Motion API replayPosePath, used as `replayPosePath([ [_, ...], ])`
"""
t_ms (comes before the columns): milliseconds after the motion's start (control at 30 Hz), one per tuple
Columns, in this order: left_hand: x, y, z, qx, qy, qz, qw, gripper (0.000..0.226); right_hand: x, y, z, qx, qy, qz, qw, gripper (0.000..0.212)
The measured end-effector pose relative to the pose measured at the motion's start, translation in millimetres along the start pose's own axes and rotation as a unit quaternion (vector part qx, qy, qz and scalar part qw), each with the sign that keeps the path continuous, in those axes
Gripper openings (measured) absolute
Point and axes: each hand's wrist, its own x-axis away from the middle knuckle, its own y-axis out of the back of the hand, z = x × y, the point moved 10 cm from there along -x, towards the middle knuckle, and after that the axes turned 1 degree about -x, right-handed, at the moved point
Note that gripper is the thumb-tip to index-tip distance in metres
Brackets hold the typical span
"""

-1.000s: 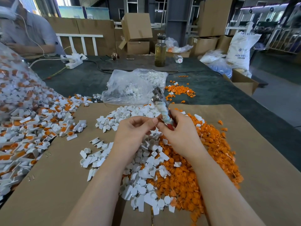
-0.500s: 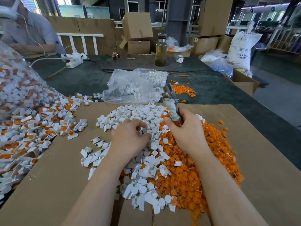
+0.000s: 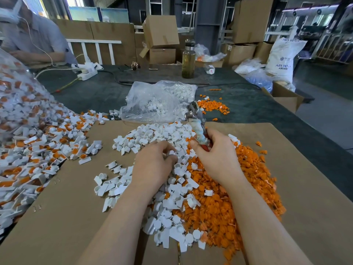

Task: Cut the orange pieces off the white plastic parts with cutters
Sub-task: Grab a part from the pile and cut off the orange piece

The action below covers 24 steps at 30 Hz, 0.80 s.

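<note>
A heap of orange pieces [image 3: 238, 197] lies near right on the cardboard-covered worktop [image 3: 305, 188], white parts [image 3: 172, 203] spread beside it. A clear bag [image 3: 158, 101] farther off holds white parts. The right hand [image 3: 219, 159] grips upright cutters [image 3: 198, 123]; the left hand [image 3: 154, 165] curls its fingers into the white parts.

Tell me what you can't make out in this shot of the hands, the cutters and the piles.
Head view only:
- Left hand: its curled fingers cover whatever it may be picking from the white parts.
- Cutters: blades too small and blurred to tell whether they are open; the right hand covers the handles.
- Pile of uncut parts: cut off by the left edge.
- Orange pieces: partly hidden under the right forearm.
</note>
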Motion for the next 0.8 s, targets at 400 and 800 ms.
replayPosePath([
  [400, 3.7, 18.2, 8.7, 0.246, 0.078, -0.048, 0.965, 0.011, 0.1, 1.1, -4.4, 0.015, -0.019, -0.009, 1.000, 0.013],
  [800, 6.3, 14.6, 6.5, 0.435, 0.106, -0.037, 0.893, 0.026, 0.1, 7.0, -3.9, 0.005, -0.020, -0.030, 0.999, 0.017],
])
